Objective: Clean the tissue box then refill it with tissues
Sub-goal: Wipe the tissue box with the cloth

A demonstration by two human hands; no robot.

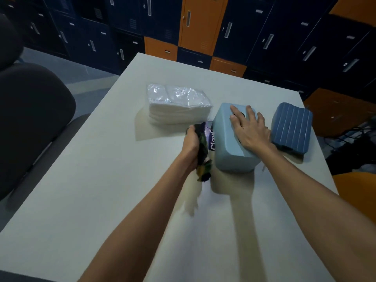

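Lockers back a white table (101, 180) bearing the tissue box (230, 153), tissues (179, 104) just left of it. Right hand (252, 129) lies flat on the box's top; left hand (191, 143) clutches a cloth (204, 148) at the box's left side. Best to brace firmly and wipe in short strokes.

Pale rectangular surface (91, 200) fills the centre of view. Black chair (30, 119) at 9 o'clock, just beside the surface edge. Wall of lockers (244, 27) from 10 to 2 o'clock: mostly navy doors, with orange doors (198, 23) mixed in near 12. Black cables (350, 135) at 3 o'clock. Orange rounded object (358, 192) at 4 o'clock, kind unclear. Grey floor (61, 64) at 10 o'clock.
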